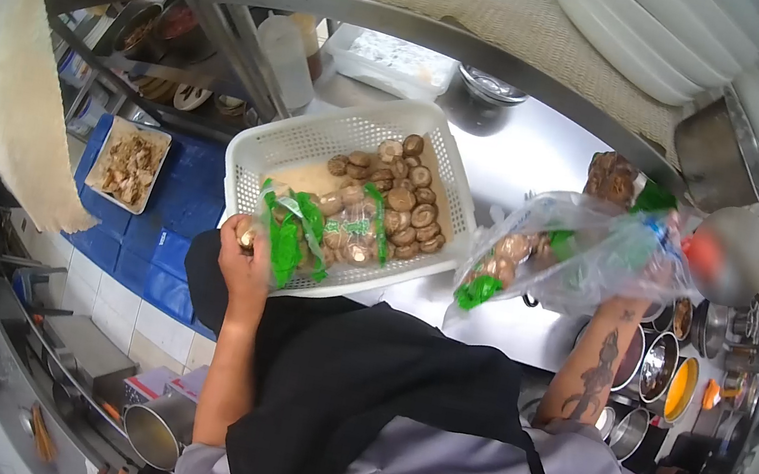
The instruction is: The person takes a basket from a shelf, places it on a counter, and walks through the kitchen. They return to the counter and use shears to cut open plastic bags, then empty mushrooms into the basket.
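A white perforated basket [253,149] stands on the counter in front of me, with brown mushrooms [416,205] piled along its right side. Over its near left corner lies a clear bag of mushrooms with green print [345,231]. My left hand [245,264] is closed on the left end of that bag, where a mushroom shows by the fingers. To the right, my right hand [655,277] grips a large clear plastic bag [534,280], its fingers partly hidden behind the film. Inside it are mushrooms and green pieces. More dark mushrooms [611,178] sit behind this bag.
A shelf [378,15] with stacked white plates [629,32] overhangs the counter. A white tray of chopped food [128,164] rests on a blue surface [129,244] at left. Metal pots, one with yellow contents [681,389], stand at right. A cloth strip [31,84] hangs at left.
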Demonstrator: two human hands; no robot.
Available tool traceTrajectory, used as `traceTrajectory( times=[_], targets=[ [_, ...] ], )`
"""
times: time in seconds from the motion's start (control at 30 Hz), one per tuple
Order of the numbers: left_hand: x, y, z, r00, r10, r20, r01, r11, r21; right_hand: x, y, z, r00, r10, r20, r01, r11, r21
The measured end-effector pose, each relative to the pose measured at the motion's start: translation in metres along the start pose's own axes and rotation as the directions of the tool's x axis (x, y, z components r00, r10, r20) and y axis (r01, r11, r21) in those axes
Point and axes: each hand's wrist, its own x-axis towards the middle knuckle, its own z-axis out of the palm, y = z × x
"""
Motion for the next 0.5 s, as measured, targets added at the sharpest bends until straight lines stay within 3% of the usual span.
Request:
traceTrajectory(
  times=[0.1, 0.13, 0.17, 0.23, 0.3, 0.37, 0.43, 0.47, 0.5],
  targets=[
    [-0.001, 0.005, -0.002, 1.0, -0.018, -0.001, 0.018, 1.0, -0.007, 0.039, 0.011, 0.001, 0.997, -0.006, 0.073, 0.011, 0.998, -0.064],
    [0.0, 0.003, -0.002, 1.0, 0.015, -0.017, -0.015, 1.0, -0.018, 0.05, 0.015, -0.007, 0.983, -0.007, 0.184, 0.03, 0.992, -0.12],
    [0.0, 0.001, -0.003, 0.998, 0.048, -0.031, -0.048, 0.998, -0.028, 0.047, 0.026, 0.0, 0.983, -0.007, 0.185, 0.029, 0.993, -0.117],
    [0.004, -0.012, -0.009, 0.997, 0.078, -0.023, -0.077, 0.996, 0.04, 0.036, 0.053, 0.012, 0.966, -0.233, 0.11, 0.258, 0.861, -0.438],
    [0.01, -0.012, -0.009, 0.994, 0.112, -0.006, -0.111, 0.989, 0.098, 0.037, 0.075, -0.013, 0.971, -0.069, 0.228, 0.182, 0.832, -0.523],
    [0.016, -0.002, -0.01, 0.999, -0.005, -0.042, 0.002, 0.997, -0.074, 0.046, 0.087, -0.044, 0.932, 0.1, 0.348, 0.281, 0.408, -0.869],
    [0.016, -0.003, -0.012, 0.998, -0.037, -0.043, 0.036, 0.999, -0.012, 0.024, 0.095, -0.037, 0.805, 0.151, 0.574, 0.589, -0.081, -0.804],
    [0.015, -0.002, -0.012, 0.999, 0.029, -0.033, -0.027, 0.998, 0.055, 0.013, 0.1, -0.034, 0.805, 0.149, 0.575, 0.589, -0.082, -0.804],
    [0.014, -0.001, -0.011, 0.995, 0.093, -0.019, -0.091, 0.989, 0.12, 0.003, 0.104, -0.032, 0.818, 0.325, 0.475, 0.563, -0.277, -0.779]
  ],
)
